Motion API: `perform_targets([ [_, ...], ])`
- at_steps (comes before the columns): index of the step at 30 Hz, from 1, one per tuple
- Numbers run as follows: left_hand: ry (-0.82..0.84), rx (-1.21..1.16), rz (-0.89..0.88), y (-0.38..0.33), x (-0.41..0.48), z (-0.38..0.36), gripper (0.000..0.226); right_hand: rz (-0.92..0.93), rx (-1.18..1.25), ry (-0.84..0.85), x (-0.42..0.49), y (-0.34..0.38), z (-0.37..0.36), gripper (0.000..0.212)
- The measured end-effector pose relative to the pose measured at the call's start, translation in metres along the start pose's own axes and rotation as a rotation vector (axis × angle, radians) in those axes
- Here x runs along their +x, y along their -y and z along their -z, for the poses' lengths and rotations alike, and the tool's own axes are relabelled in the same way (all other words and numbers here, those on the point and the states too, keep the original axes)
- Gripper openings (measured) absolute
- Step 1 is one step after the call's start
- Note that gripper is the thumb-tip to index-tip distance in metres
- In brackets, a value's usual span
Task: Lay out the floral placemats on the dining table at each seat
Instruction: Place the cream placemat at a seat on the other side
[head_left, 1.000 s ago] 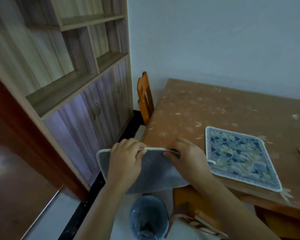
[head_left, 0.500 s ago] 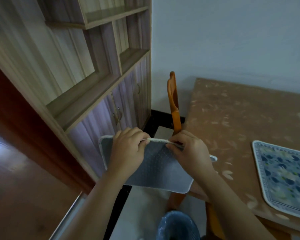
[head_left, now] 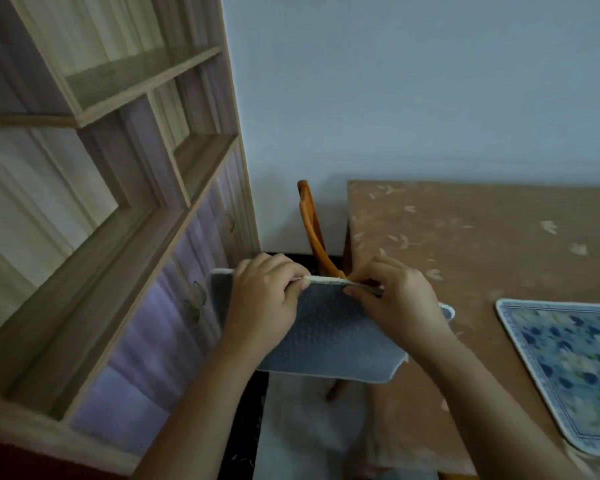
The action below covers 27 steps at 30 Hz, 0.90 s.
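I hold a placemat [head_left: 329,341] in the air beside the table's left end, its grey dotted underside facing me. My left hand [head_left: 262,306] and my right hand [head_left: 395,303] both pinch its white top edge. A second placemat [head_left: 568,368], blue floral with a white border, lies flat on the brown dining table [head_left: 465,244] at the right edge of view.
An orange wooden chair [head_left: 314,230] stands at the table's left end, behind the held mat. A tall wooden shelf unit with cabinet doors [head_left: 125,237] fills the left side. A pale wall runs behind the table.
The view has swung left and I have moved along the table's left end. The flat placemat has slid to the right edge of view. Both hands keep the same grip on the mat.
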State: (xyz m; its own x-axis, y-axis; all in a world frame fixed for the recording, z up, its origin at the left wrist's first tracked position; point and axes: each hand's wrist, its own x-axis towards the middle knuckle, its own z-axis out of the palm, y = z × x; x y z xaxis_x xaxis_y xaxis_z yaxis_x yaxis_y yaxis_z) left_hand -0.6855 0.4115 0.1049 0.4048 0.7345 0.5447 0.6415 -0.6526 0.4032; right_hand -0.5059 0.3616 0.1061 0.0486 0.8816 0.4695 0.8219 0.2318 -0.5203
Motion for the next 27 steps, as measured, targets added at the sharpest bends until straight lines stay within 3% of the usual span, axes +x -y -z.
perform_targets([
  [13,0.134,-0.378,-0.429,0.029,0.144,-0.057,0.005,-0.314,-0.346,-0.289,0.059,-0.008,0.021,0.007],
  [21,0.272,-0.558,-0.645,0.001,0.197,-0.108,0.006,-0.559,-0.499,-0.355,0.061,-0.028,0.043,0.002],
  [27,0.409,-0.672,-0.746,-0.019,0.246,-0.157,0.003,-0.621,-0.501,-0.467,0.076,-0.068,0.053,0.006],
])
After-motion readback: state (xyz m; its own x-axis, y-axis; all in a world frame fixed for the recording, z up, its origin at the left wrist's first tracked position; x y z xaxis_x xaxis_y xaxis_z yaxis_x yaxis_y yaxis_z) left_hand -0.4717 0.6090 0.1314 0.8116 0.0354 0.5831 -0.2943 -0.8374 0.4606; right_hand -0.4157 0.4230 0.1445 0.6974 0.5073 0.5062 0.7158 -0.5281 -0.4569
